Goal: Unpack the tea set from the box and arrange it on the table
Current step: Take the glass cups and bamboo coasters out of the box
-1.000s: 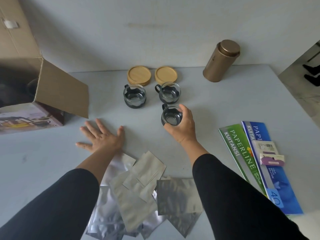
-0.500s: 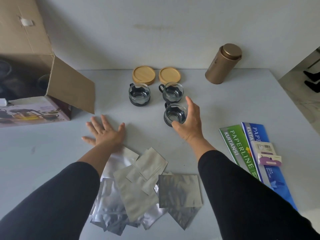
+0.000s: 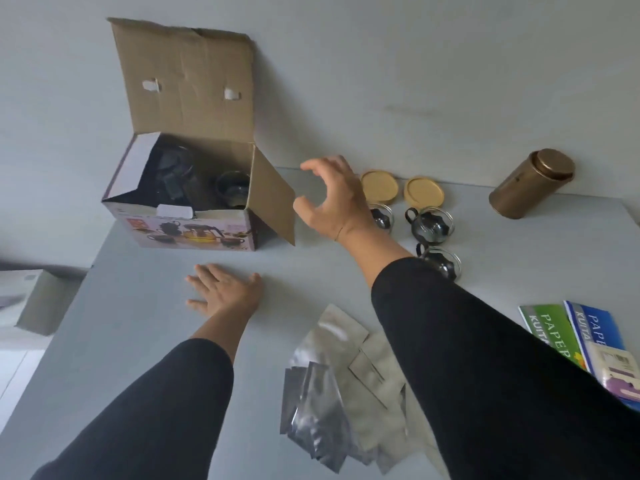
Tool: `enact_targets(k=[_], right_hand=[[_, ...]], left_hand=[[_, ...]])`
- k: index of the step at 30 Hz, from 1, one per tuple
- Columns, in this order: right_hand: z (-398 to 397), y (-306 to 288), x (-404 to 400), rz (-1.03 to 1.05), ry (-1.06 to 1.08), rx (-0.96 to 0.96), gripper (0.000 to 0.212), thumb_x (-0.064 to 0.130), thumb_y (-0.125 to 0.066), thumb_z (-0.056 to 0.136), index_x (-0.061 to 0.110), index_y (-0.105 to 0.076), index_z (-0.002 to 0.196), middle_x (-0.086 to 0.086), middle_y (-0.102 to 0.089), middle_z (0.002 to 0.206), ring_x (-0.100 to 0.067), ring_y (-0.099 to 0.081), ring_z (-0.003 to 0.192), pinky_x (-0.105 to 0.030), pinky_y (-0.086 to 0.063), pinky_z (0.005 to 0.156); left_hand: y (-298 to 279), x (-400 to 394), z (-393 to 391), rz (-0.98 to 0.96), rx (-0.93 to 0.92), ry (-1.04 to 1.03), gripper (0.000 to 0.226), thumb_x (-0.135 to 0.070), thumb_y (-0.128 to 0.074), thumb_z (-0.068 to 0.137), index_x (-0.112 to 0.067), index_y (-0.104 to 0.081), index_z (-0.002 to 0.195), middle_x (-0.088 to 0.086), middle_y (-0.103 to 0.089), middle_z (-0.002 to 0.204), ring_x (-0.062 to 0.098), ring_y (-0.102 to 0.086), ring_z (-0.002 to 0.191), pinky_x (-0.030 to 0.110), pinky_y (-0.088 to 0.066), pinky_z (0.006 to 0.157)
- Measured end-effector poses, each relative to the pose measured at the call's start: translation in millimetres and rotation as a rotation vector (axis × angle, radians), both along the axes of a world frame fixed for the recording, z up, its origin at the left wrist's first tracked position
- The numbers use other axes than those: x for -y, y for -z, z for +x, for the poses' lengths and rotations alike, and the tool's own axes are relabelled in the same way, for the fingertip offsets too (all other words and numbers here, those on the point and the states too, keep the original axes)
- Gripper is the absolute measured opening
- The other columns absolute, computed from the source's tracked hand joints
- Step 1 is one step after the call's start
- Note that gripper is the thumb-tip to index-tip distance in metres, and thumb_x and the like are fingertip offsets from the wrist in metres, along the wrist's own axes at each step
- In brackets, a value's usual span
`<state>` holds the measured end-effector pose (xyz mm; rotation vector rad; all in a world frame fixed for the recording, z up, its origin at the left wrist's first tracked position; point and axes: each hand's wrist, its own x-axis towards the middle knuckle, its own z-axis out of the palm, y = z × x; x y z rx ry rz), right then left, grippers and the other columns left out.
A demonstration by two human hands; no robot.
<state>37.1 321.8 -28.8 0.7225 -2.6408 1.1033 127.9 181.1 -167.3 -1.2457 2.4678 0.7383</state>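
Cardboard tea set box (image 3: 194, 233), lid flap raised against the wall, side flap folded outward; it stands on the grey table (image 3: 145, 327) at the far left and holds a dark teapot (image 3: 173, 174) beside one glass cup (image 3: 232, 188), both dim in the shadowed interior. Three glass cups with dark holders stand on the table to the right: one (image 3: 382, 216) partly hidden behind the wrist, one (image 3: 431, 221) beside it, one (image 3: 443, 265) nearer, at the sleeve edge. Two round wooden coasters (image 3: 424, 194) lie behind them; a bronze canister (image 3: 531, 183) stands near the wall. Foil pouches (image 3: 332, 386) lie heaped in the foreground. Right hand (image 3: 334, 199) hovers between box and cups, fingers loosely curled, holding nothing. Left hand (image 3: 225, 292) rests flat on the table, fingers spread.
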Motion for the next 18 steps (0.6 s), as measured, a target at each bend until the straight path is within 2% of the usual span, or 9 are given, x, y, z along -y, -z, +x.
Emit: enact_targets(k=[5, 7, 9, 11, 14, 16, 18], right_hand=[[-17.8, -2.7, 86.7, 0.130, -0.115, 0.009, 0.033, 0.017, -0.065, 0.074, 0.007, -0.063, 0.105, -0.008, -0.056, 0.109, -0.021, -0.055, 0.096, -0.019, -0.036, 0.076], [-27.9, 0.4, 113.2, 0.258, -0.145, 0.043, 0.038, 0.019, -0.063, 0.076, 0.009, -0.060, 0.113, -0.008, -0.053, 0.115, -0.022, -0.052, 0.102, -0.021, -0.039, 0.081], [-36.5, 4.8, 135.9, 0.429, -0.139, 0.113, 0.043, 0.020, -0.063, 0.078, 0.009, -0.054, 0.119, -0.009, -0.048, 0.120, -0.026, -0.051, 0.106, -0.031, -0.045, 0.087], [-42.2, 9.7, 154.6, 0.616, -0.120, 0.187, 0.044, 0.018, -0.065, 0.080, 0.006, -0.050, 0.120, -0.012, -0.046, 0.121, -0.030, -0.051, 0.106, -0.032, -0.046, 0.083], [-49.0, 19.5, 174.4, 0.817, -0.098, 0.220, 0.043, 0.012, -0.062, 0.083, 0.002, -0.048, 0.122, -0.016, -0.046, 0.124, -0.031, -0.052, 0.107, -0.029, -0.041, 0.076], [-56.1, 28.0, 183.1, 0.889, -0.056, 0.243, 0.050, 0.011, -0.062, 0.083, 0.000, -0.043, 0.128, -0.018, -0.045, 0.127, -0.032, -0.051, 0.111, -0.031, -0.044, 0.082], [-62.3, 35.9, 189.9, 0.952, -0.032, 0.260, 0.054, 0.014, -0.062, 0.084, -0.002, -0.040, 0.130, -0.018, -0.045, 0.128, -0.032, -0.050, 0.113, -0.034, -0.046, 0.089]], left_hand=[[-4.7, 47.3, -5.8, 0.028, 0.117, 0.034, 0.129, -0.079, -0.054, 0.066, -0.009, 0.021, 0.144, 0.011, 0.025, 0.153, 0.032, 0.023, 0.140, 0.062, 0.000, 0.108], [-7.8, 57.5, -12.7, 0.048, 0.166, 0.054, 0.140, -0.083, -0.057, 0.056, -0.011, 0.025, 0.143, 0.013, 0.028, 0.152, 0.035, 0.024, 0.139, 0.067, -0.002, 0.105], [-10.2, 62.7, -20.9, 0.076, 0.219, 0.056, 0.149, -0.085, -0.060, 0.048, -0.010, 0.029, 0.140, 0.014, 0.031, 0.150, 0.038, 0.026, 0.138, 0.071, -0.005, 0.102], [-11.4, 64.5, -27.7, 0.113, 0.275, 0.044, 0.156, -0.086, -0.061, 0.042, -0.007, 0.035, 0.136, 0.016, 0.035, 0.148, 0.041, 0.029, 0.135, 0.073, -0.006, 0.100], [-9.6, 66.6, -33.8, 0.178, 0.337, 0.019, 0.160, -0.089, -0.058, 0.036, -0.007, 0.044, 0.129, 0.018, 0.044, 0.141, 0.044, 0.036, 0.130, 0.073, 0.000, 0.100], [-6.7, 68.5, -32.3, 0.205, 0.327, 0.010, 0.159, -0.085, -0.060, 0.038, -0.008, 0.044, 0.130, 0.019, 0.048, 0.138, 0.042, 0.042, 0.126, 0.069, 0.009, 0.101], [-0.2, 70.3, -30.2, 0.267, 0.226, 0.014, 0.148, -0.070, -0.067, 0.049, -0.012, 0.037, 0.137, 0.016, 0.047, 0.139, 0.038, 0.042, 0.127, 0.066, 0.015, 0.101]])
